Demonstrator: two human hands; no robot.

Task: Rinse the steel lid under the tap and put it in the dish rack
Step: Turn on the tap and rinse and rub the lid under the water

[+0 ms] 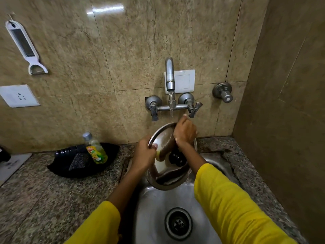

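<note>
A round steel lid (166, 175) with a black knob (176, 158) at its middle is held tilted over the sink, knob side toward me. My left hand (144, 154) grips its left rim. My right hand (184, 132) is closed over its upper edge, wet, just below the water stream. The tap (170, 74) on the wall is running, and the water falls onto the top of the lid by my right hand. No dish rack is in view.
The steel sink (153, 217) with its drain (178, 223) lies below the lid. A dish soap bottle (95, 149) stands in a black tray (59, 166) on the granite counter to the left. A peeler (26, 48) and a socket (17, 95) are on the wall.
</note>
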